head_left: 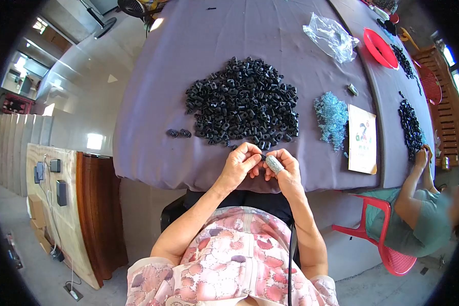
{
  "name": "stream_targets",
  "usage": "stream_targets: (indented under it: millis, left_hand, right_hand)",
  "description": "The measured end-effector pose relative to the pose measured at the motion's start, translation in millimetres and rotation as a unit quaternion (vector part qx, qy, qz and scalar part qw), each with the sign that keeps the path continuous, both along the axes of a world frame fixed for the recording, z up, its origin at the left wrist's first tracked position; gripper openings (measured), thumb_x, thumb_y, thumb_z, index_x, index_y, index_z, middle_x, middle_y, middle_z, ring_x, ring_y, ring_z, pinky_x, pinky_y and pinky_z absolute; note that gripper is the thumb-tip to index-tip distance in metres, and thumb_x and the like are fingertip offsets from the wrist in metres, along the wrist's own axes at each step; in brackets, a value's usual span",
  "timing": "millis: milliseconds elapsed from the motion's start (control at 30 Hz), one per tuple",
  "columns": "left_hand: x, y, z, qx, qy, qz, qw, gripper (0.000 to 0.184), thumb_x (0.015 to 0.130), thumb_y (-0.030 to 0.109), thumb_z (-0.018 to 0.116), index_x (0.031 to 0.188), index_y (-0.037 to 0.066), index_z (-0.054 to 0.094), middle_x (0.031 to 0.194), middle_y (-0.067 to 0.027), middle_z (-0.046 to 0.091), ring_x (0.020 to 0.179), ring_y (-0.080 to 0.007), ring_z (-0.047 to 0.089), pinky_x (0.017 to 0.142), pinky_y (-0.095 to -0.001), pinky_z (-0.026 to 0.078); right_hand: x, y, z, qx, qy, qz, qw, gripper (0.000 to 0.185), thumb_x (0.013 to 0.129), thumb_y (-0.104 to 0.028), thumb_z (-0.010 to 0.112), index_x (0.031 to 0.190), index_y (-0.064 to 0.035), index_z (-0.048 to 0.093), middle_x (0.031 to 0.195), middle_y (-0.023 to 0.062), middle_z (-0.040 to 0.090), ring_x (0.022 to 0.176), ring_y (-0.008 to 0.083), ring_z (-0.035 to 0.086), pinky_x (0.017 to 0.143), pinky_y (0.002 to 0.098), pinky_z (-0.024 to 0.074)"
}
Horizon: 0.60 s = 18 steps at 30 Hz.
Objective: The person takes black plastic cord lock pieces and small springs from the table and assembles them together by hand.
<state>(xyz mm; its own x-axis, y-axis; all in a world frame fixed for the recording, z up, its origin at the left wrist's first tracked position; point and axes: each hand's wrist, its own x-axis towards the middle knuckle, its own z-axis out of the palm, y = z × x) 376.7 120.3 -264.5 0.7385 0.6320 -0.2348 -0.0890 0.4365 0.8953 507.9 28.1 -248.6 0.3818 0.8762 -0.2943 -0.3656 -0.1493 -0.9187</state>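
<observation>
At the near edge of the cloth-covered table my left hand (239,166) and my right hand (284,168) meet, fingertips almost touching. Between them is a small black part (262,157), pinched by the left thumb and forefinger. A grey-white covering (274,164) wraps one finger of my right hand, whose fingers are bent in close to the same part; what they grip is too small to tell. Just beyond the hands lies a large heap of black parts (242,102). Two small dark pieces (179,133) sit left of the heap.
Right of the heap are a bundle of light-blue pieces (332,120), a booklet (362,138), a clear plastic bag (331,36) and a red basin (380,48). Another person (418,214) sits on a red chair at the right, hands at another black pile (410,127). A wooden cabinet (99,219) stands left.
</observation>
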Motion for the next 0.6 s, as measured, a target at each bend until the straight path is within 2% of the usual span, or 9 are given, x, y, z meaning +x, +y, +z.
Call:
stream_targets:
  millis: [200,400,600]
  left_hand:
    - [-1.5,1.2,-2.0,0.008,-0.006,-0.012,1.000,0.005,0.092,0.011,0.054,0.095,0.007,0.052,0.073,-0.0013,0.058,0.055,-0.0053,0.052,0.048,-0.0191,0.042]
    - [-3.1,-0.1,-5.2,0.035,0.008,-0.023,0.999,0.005,0.090,0.008,0.057,0.093,0.006,0.054,0.073,-0.0028,0.061,0.054,-0.0053,0.053,0.046,-0.0189,0.042]
    - [-5.9,2.5,-5.9,0.015,-0.023,-0.053,0.998,0.005,0.090,0.008,0.058,0.091,0.006,0.054,0.076,-0.0038,0.063,0.054,-0.0057,0.054,0.045,-0.0187,0.041]
  right_hand:
    - [0.5,-0.8,-2.2,-0.008,-0.070,0.014,0.997,0.004,0.088,-0.003,0.055,0.090,0.0010,0.055,0.072,0.0052,0.060,0.054,0.0085,0.054,0.048,0.0224,0.0446]
    - [3.5,-3.4,-3.2,-0.005,-0.070,0.031,0.997,0.004,0.086,-0.003,0.058,0.087,0.0011,0.056,0.072,0.0067,0.062,0.054,0.0085,0.054,0.048,0.0227,0.0462]
    - [5.6,-2.6,1.8,-0.023,-0.023,0.041,0.999,0.006,0.083,-0.002,0.062,0.084,0.0002,0.057,0.070,0.0076,0.063,0.053,0.0083,0.055,0.046,0.0227,0.0460]
